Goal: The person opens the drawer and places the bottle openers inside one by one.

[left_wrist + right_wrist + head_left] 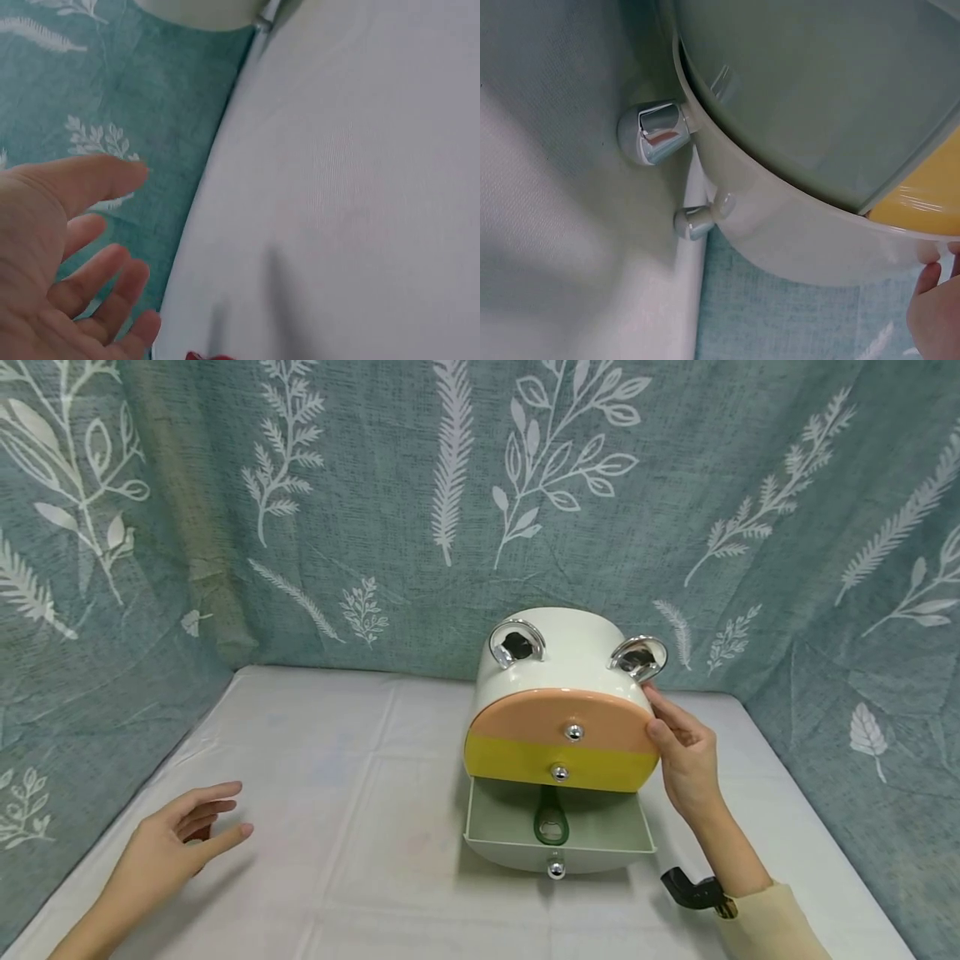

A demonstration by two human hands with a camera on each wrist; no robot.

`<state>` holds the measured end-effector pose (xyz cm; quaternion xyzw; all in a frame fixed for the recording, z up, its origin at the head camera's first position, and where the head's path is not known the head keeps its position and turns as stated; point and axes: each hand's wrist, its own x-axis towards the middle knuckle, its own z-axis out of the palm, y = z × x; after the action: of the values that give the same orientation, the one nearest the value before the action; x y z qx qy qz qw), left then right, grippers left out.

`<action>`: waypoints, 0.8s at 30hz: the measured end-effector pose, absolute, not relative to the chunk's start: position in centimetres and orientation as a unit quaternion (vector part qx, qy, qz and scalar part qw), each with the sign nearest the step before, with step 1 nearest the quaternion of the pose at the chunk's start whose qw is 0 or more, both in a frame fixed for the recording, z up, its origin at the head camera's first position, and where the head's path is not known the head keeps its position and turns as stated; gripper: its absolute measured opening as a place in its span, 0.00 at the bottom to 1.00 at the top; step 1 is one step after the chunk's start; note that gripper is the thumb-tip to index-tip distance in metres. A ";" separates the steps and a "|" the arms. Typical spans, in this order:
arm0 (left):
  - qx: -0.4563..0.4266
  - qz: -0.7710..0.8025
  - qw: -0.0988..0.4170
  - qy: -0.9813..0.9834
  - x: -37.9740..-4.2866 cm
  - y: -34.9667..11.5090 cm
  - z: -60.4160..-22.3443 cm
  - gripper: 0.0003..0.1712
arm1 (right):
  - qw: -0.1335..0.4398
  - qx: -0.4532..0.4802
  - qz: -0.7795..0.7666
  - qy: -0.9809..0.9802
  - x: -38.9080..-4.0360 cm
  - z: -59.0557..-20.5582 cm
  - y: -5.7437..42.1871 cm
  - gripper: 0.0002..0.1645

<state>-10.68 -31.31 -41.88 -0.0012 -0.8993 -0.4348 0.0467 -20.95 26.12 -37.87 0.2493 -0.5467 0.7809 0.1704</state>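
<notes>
A frog-like drawer box [551, 660] with a white body and two chrome-rimmed eyes stands right of centre. Its orange top drawer [510, 722] and yellow middle drawer [510, 760] are in; the pale green bottom drawer [502, 827] is pulled out. A dark green bottle opener [552, 829] lies inside it. My right hand [686, 760] rests against the box's right side, thumb at the front edge, fingers by the eye. Over the table's left part hovers my left hand [168, 843], fingers relaxed and apart. Something red [206, 357] shows below it, mostly out of view.
A black curved object [690, 889], shaped like a tobacco pipe, lies under my right wrist. White cloth [360, 827] covers the table. Patterned green curtains [360, 510] enclose the back and sides. Chrome feet [656, 133] hold up the box.
</notes>
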 end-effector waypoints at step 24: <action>-0.013 -0.414 0.056 -0.908 -12.1 -32.3 -45.1 0.40 | 0.174 0.246 0.777 -0.553 -20.9 -38.2 26.3 0.22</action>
<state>-12.11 -32.27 -45.12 -0.0132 -0.9083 -0.4142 0.0561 -20.93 26.26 -38.16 0.2455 -0.5531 0.7768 0.1744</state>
